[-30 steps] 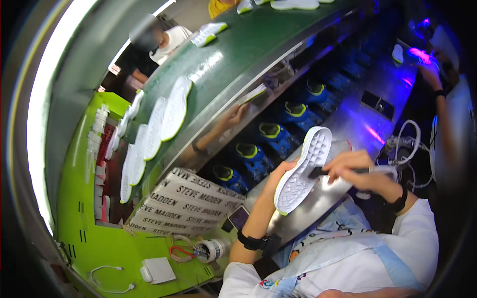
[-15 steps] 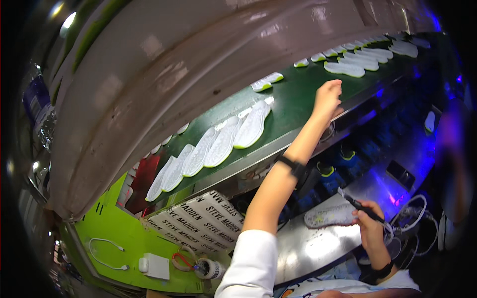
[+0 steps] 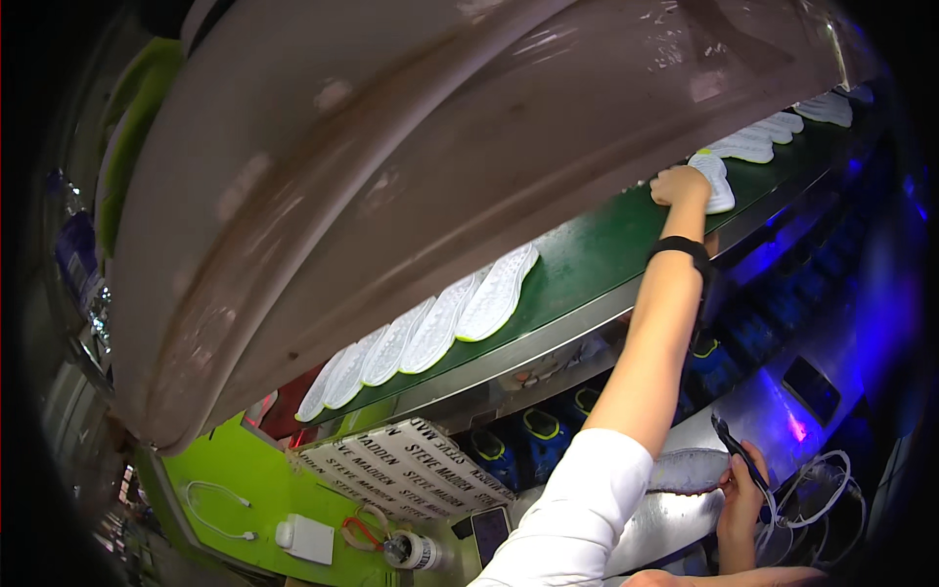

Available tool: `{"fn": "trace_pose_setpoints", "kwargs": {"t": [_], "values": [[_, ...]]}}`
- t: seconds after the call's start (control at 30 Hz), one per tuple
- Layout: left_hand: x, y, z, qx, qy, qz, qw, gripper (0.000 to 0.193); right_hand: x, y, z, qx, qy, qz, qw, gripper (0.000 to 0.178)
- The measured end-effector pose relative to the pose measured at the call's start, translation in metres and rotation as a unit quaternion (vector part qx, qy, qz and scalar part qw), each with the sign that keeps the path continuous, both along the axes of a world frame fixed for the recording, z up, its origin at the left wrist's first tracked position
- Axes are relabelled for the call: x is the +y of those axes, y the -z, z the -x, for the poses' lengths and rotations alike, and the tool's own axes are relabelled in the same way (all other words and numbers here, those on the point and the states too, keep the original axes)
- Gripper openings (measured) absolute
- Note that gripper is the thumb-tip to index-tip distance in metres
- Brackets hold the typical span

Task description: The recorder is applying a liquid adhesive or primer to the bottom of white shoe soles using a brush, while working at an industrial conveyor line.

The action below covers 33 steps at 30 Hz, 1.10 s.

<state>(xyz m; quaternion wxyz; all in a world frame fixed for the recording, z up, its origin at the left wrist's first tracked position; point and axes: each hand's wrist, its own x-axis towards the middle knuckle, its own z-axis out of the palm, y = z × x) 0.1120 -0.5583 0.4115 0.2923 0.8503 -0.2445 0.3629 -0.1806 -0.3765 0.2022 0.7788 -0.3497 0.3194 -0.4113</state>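
Observation:
My left hand (image 3: pixel 682 186) reaches out over the green conveyor belt (image 3: pixel 599 245), its fingers curled against a white shoe sole (image 3: pixel 719 184) with a lime-green edge. The overhanging cover partly hides where the fingertips meet it. Low on the right, my right hand (image 3: pixel 740 497) grips a slim black pen-shaped tool (image 3: pixel 740 456). Its fingers are at the end of a grey sole (image 3: pixel 685 472) lying on the shiny metal bench (image 3: pixel 675 519), and my left forearm covers part of that sole.
More white soles (image 3: pixel 438 328) lie overlapped along the belt. A large grey-brown cover (image 3: pixel 440 127) hangs over its far side. Beside the belt are a printed box (image 3: pixel 401 468), a lime-green surface (image 3: pixel 210 470), a phone (image 3: pixel 811 388), white cables (image 3: pixel 831 479) and dark shoes (image 3: pixel 544 430).
My left hand has moved right and come onto a white sole, which now sits turned away from its row. The view has shifted, with the cover filling more of it. My right hand keeps the tool.

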Motion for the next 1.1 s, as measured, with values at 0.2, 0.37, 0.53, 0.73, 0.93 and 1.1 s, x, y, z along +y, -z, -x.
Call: {"fn": "trace_pose_setpoints", "kwargs": {"t": [0.2,0.37,0.53,0.73,0.93,1.1], "values": [[0.154,-0.029,-0.013,0.255,0.362,0.187,0.877,0.043,0.011,-0.003,0.008,-0.026,-0.074,0.02,0.997,0.027],[0.366,0.074,0.086,0.586,0.51,0.381,0.502,0.043,0.028,-0.018,0.016,-0.124,-0.11,0.042,0.985,0.022],[0.426,0.268,0.156,0.635,0.434,0.541,0.342,0.058,0.072,-0.052,0.002,0.049,-0.495,0.199,0.844,0.013],[0.427,0.3,0.16,0.612,0.54,0.548,0.183,0.056,0.111,-0.008,-0.03,-0.1,-0.365,0.529,0.76,0.019],[0.426,0.316,0.147,0.584,0.547,0.599,-0.039,0.048,0.116,-0.013,-0.027,-0.06,-0.469,0.551,0.688,0.021],[0.415,0.275,0.141,0.555,0.481,0.67,0.109,0.059,0.099,-0.019,-0.033,-0.068,-0.482,0.536,0.689,0.026]]}}
